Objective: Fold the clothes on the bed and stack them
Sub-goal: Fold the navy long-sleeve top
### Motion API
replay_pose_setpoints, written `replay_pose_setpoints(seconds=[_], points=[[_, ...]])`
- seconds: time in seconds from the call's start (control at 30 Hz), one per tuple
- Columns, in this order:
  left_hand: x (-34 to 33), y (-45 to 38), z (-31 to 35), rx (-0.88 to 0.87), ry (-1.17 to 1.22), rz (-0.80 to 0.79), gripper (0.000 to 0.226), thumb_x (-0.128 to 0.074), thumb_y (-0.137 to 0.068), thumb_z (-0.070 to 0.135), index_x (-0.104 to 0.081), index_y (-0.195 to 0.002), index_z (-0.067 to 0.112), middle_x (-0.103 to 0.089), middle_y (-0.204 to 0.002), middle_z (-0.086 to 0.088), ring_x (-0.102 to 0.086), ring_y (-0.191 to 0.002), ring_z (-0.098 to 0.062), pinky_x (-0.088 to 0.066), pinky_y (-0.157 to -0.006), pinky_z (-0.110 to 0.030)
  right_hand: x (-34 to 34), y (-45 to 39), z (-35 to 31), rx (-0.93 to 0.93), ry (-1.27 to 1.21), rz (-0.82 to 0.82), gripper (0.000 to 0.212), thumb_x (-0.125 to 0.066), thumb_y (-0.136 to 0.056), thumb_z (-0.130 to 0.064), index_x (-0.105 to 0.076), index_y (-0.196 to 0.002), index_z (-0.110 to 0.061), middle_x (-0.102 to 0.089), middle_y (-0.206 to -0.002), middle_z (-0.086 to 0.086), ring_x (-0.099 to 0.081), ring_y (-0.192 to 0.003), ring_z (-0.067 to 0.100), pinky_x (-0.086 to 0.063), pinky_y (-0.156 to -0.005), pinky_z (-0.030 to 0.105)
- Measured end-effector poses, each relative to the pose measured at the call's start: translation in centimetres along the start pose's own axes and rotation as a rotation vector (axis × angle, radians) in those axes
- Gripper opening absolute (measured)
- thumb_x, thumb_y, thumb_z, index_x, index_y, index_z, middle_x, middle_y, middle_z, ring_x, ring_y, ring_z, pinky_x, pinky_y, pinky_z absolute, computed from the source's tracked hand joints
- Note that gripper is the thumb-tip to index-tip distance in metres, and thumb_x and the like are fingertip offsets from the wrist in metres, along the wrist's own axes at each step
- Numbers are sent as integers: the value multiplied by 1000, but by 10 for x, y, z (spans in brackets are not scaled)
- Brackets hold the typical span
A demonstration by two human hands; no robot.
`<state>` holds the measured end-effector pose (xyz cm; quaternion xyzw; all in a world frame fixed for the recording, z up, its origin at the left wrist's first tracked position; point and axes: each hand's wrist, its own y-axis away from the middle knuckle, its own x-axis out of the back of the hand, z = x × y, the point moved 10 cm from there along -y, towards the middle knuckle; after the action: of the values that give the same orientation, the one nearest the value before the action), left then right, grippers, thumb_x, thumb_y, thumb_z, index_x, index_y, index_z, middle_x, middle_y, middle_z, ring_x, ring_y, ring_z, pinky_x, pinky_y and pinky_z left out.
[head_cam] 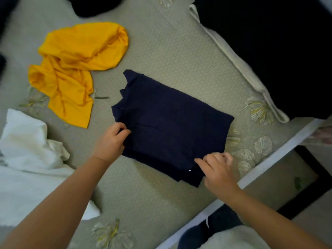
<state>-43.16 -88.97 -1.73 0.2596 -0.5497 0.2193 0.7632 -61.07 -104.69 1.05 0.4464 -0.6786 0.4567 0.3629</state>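
A navy blue garment (170,123) lies folded into a rough rectangle in the middle of the grey-green bed cover (161,51). My left hand (111,141) grips its left edge, fingers curled round the fabric. At the near right corner my right hand (217,169) pinches the cloth, its fingers bent. A crumpled yellow garment (75,69) lies unfolded to the upper left. White clothing (25,150) is bunched at the left edge, partly behind my left forearm.
A dark item (97,6) sits at the top of the bed. The bed's white frame edge (269,159) runs diagonally on the right, with dark floor beyond. A pale rolled border (233,58) lines the far right side.
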Motion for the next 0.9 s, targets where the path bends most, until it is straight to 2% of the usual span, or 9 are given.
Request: replay_pose_setpoints(seconds=[0.1,0.27,0.37,0.43,0.5,0.57,0.7,0.83,0.9], points=[[-23,28,-8,27,-26,-1,44,-78,-41,-22,-66,-82,-13,-63,-83,-27,-63,-65,-39,-54,-55,-41,-22,22,-13,22,32,-67,35,-42,-71,3,-74,-74,-11,-60,-60,1,-39,-75,13,-29,-76,32],[-50,47,-22,99,-45,-6,36,-76,-49,-21,-65,-83,-14,-64,-82,-29,-63,-71,-46,-51,-65,-55,-50,47,-25,114,252,-194,39,-41,-69,-2,-76,-84,-12,-63,-65,0,-40,-78,17,-38,-78,36],[-51,61,-24,122,-76,33,19,-59,-69,-3,-66,-84,-12,-65,-81,-28,-62,-77,-47,-51,-69,-53,-53,56,-30,106,298,-262,26,-71,-61,-16,-75,-86,-11,-66,-73,1,-48,-83,20,-35,-80,37],[-47,71,-18,107,-121,70,32,-49,-74,14,-65,-88,-10,-64,-83,-27,-62,-75,-43,-54,-67,-49,-52,55,-29,24,232,-273,49,-86,-46,-32,-71,-87,-9,-68,-82,6,-45,-91,20,-33,-82,38],[-48,71,-3,28,-179,69,47,-70,-67,24,-62,-97,-12,-63,-93,-31,-62,-85,-48,-53,-73,-56,-58,48,-33,-41,196,-290,77,-88,-40,-44,-57,-101,-8,-69,-98,11,-48,-103,25,-40,-88,47],[-61,60,10,-55,-218,-35,82,-89,-44,32,-60,-107,-12,-60,-108,-33,-58,-100,-50,-48,-77,-59,-80,42,-41,-37,253,-442,101,-85,-33,-56,-45,-115,-11,-65,-113,13,-57,-110,32,-49,-86,50],[-74,35,30,-257,-280,-136,93,-88,-37,46,-62,-108,-9,-61,-113,-27,-59,-104,-42,-49,-77,-55,-108,39,-31,-84,288,-630,107,-80,-31,-66,-54,-121,-14,-64,-116,14,-62,-106,28,-50,-80,51],[-72,28,25,-364,-297,-54,69,-89,-48,18,-63,-107,-6,-63,-111,-24,-61,-100,-41,-50,-73,-55,-114,41,-20,-57,268,-598,106,-89,-34,-47,-39,-119,-7,-64,-117,13,-62,-107,26,-49,-83,51],[-68,25,23,-324,-265,17,55,-77,-57,-7,-61,-109,-6,-64,-110,-24,-61,-99,-42,-48,-73,-57,-111,39,-21,-32,312,-507,85,-84,-51,-27,-39,-120,-5,-63,-119,14,-61,-109,25,-44,-93,51]])
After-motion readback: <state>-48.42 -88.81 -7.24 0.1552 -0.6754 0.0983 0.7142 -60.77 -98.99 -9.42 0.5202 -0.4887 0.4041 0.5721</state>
